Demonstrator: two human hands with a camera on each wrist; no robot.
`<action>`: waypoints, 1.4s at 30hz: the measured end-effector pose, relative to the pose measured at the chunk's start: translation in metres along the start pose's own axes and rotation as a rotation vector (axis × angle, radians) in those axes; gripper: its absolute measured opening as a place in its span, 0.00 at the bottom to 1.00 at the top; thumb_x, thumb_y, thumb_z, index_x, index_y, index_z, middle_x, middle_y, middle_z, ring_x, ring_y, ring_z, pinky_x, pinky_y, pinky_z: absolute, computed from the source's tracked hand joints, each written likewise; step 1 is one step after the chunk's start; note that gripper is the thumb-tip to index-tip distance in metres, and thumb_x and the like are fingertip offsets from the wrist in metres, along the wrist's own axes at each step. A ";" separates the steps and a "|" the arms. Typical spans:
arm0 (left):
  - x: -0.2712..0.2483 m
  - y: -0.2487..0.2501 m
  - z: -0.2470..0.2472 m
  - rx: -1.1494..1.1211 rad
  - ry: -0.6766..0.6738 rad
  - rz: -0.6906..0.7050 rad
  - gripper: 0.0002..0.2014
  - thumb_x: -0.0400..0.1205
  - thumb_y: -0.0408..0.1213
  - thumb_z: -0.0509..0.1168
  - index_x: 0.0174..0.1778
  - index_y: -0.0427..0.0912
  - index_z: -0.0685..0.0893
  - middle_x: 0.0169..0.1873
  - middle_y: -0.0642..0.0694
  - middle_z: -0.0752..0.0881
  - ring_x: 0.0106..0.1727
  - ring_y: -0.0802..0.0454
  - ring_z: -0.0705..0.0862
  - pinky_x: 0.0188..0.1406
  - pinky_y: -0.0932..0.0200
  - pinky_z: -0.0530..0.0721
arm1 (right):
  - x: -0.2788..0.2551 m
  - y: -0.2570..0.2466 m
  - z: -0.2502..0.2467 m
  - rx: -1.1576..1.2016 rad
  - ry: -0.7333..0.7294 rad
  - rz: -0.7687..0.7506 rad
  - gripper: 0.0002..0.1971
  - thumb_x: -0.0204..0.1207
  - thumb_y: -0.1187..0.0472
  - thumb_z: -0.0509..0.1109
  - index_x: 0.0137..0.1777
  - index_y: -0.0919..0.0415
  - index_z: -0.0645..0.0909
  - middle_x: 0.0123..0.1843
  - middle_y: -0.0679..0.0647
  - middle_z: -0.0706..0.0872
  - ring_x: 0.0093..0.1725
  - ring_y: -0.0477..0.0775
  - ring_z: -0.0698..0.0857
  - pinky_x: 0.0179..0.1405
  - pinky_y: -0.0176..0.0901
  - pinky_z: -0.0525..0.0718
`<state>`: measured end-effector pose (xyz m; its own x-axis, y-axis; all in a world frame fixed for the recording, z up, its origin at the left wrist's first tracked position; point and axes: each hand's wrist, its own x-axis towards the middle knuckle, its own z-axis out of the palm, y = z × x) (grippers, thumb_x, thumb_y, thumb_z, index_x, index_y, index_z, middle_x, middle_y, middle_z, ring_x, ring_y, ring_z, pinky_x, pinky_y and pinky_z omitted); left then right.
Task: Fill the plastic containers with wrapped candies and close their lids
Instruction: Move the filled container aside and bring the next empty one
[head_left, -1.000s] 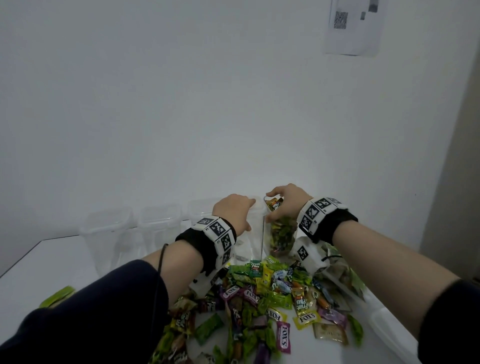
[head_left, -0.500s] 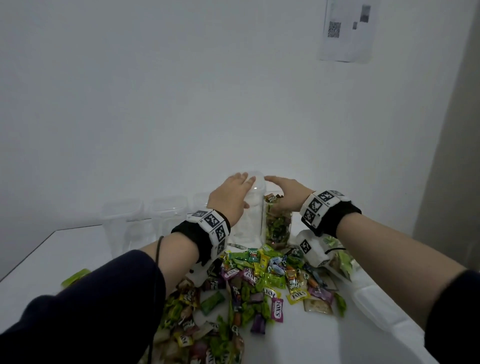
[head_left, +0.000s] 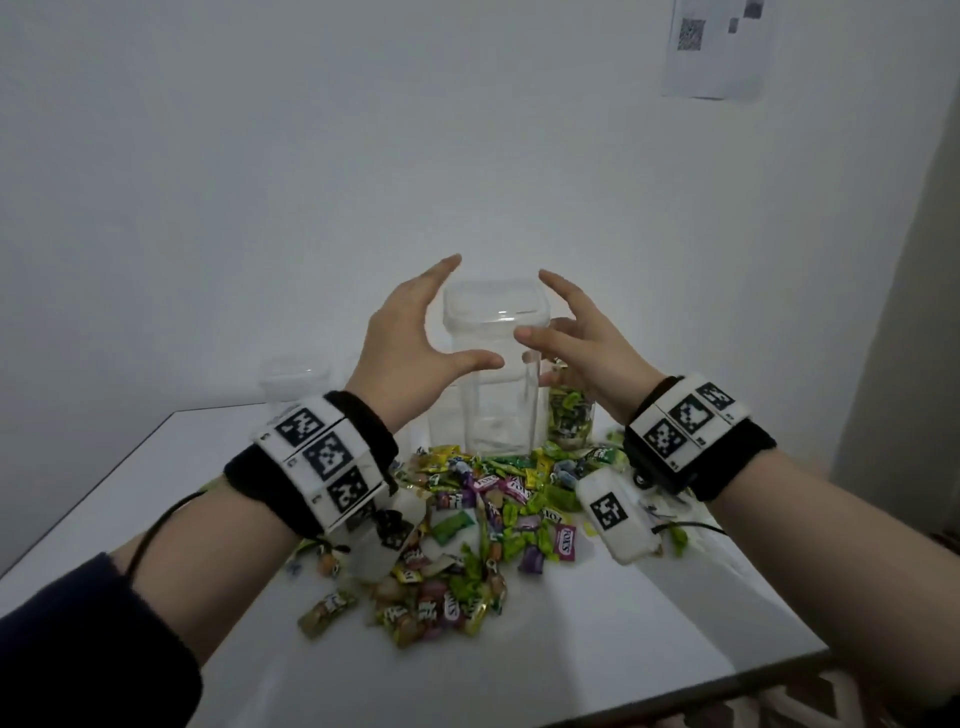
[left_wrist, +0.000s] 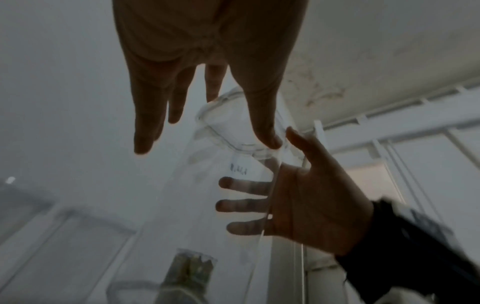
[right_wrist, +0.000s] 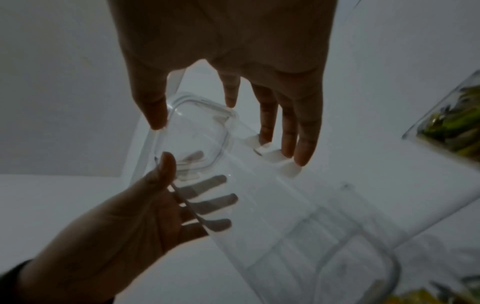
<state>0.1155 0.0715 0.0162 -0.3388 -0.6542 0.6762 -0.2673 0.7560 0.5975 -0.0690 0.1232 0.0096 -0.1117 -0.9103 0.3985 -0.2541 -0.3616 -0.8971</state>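
Left hand (head_left: 415, 338) and right hand (head_left: 582, 338) now spread wide, flanking raised empty container (head_left: 496, 364), candies (head_left: 483, 519) below

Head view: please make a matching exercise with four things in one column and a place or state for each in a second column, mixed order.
Things
1. tall clear container
2. smaller container
3. loose candies
4. left hand

States
A. spread on the white table
B. holds green candies, behind the right hand
C. open, fingers straight
D. empty, lid on, between both hands

Pairs: 1-D, 2-B, 3-A, 4-C
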 end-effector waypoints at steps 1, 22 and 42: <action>-0.010 0.000 -0.006 -0.053 -0.019 -0.067 0.49 0.61 0.47 0.83 0.78 0.58 0.67 0.74 0.52 0.73 0.70 0.59 0.72 0.70 0.52 0.75 | -0.008 -0.001 0.006 0.002 -0.019 -0.008 0.38 0.67 0.47 0.77 0.75 0.33 0.63 0.49 0.52 0.84 0.52 0.50 0.86 0.47 0.47 0.85; -0.166 -0.005 -0.047 -0.453 -0.139 -0.345 0.38 0.60 0.39 0.77 0.70 0.51 0.77 0.57 0.42 0.86 0.50 0.57 0.89 0.45 0.69 0.84 | -0.120 0.010 0.105 0.279 -0.152 0.190 0.10 0.77 0.62 0.68 0.57 0.54 0.79 0.54 0.58 0.86 0.48 0.52 0.85 0.49 0.49 0.81; -0.123 -0.048 -0.024 -0.682 -0.107 -0.558 0.11 0.80 0.44 0.68 0.58 0.60 0.85 0.50 0.46 0.81 0.49 0.50 0.81 0.51 0.54 0.84 | -0.058 0.043 0.121 0.507 0.017 0.232 0.07 0.77 0.69 0.66 0.46 0.55 0.79 0.43 0.56 0.80 0.41 0.55 0.81 0.40 0.48 0.81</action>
<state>0.1919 0.1153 -0.0848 -0.4111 -0.8925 0.1858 0.1658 0.1272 0.9779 0.0427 0.1359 -0.0748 -0.1262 -0.9757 0.1791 0.2729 -0.2078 -0.9393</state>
